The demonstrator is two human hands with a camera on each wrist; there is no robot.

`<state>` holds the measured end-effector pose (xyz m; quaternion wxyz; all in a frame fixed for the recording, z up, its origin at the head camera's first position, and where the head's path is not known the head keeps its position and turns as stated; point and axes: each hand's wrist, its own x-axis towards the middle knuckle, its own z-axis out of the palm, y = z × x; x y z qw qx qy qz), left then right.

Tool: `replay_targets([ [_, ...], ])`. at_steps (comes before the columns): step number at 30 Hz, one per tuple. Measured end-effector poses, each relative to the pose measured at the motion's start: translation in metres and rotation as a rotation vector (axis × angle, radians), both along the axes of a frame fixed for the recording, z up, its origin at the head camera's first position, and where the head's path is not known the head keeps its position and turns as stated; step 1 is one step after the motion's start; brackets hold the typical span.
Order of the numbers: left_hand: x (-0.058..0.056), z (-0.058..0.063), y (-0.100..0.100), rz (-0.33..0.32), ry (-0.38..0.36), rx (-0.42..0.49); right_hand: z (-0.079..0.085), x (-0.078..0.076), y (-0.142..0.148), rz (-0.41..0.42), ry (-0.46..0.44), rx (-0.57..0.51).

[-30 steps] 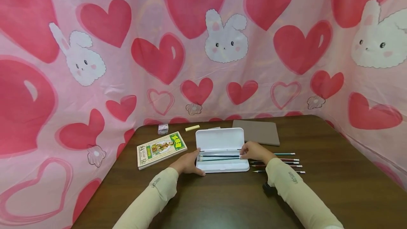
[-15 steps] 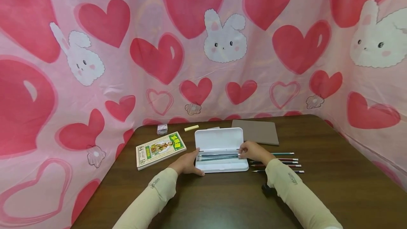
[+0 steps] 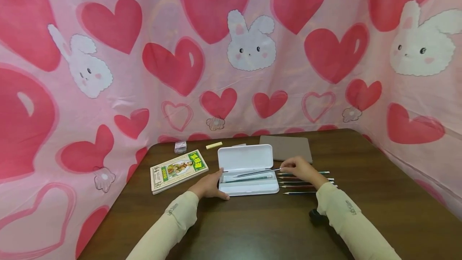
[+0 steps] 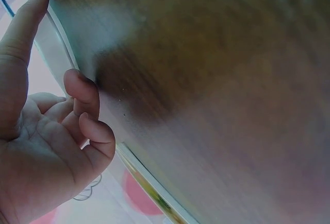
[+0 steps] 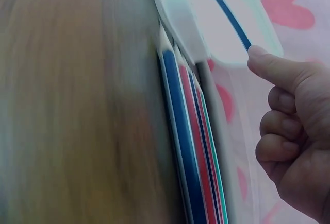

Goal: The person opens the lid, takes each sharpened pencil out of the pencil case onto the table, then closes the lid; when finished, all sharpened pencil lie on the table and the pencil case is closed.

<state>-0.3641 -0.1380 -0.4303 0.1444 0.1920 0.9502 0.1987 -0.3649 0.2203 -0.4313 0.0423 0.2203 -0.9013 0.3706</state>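
A white pencil case [image 3: 249,192] lies with its lid raised on the dark table. My left hand [image 3: 208,185] holds its left end, thumb at the front edge and fingers toward the back corner. In the left wrist view, the thumb [image 4: 20,33] is stretched along the case and the other fingers are bent. My right hand [image 3: 299,168] pinches the end of a dark blue pencil [image 5: 227,10] between thumb and forefinger. That pencil slants over the case, its far end low over the tray. A green pencil [image 3: 249,179] lies inside the case.
Several pencils [image 3: 299,187] lie side by side right of the case, under the right forearm. Behind are a grey-brown notebook [image 3: 288,147], a yellow strip [image 3: 214,145] and a small clear box [image 3: 180,147]. A picture book [image 3: 178,171] lies at left.
My right hand has moved right and up, drawing one end of the dark blue pencil out of the case. The left hand stays on the case. The view has turned slightly right.
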Motion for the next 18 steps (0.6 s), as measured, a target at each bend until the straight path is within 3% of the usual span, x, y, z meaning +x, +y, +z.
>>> replay_targets([
  [9, 0.001, 0.001, 0.0, -0.01, 0.0, 0.018, 0.001, 0.015, 0.04, -0.082, -0.02, -0.007],
  [18, 0.001, 0.001, -0.001, 0.001, -0.008, 0.011, 0.004, 0.031, 0.072, -0.099, -0.034, -0.037],
])
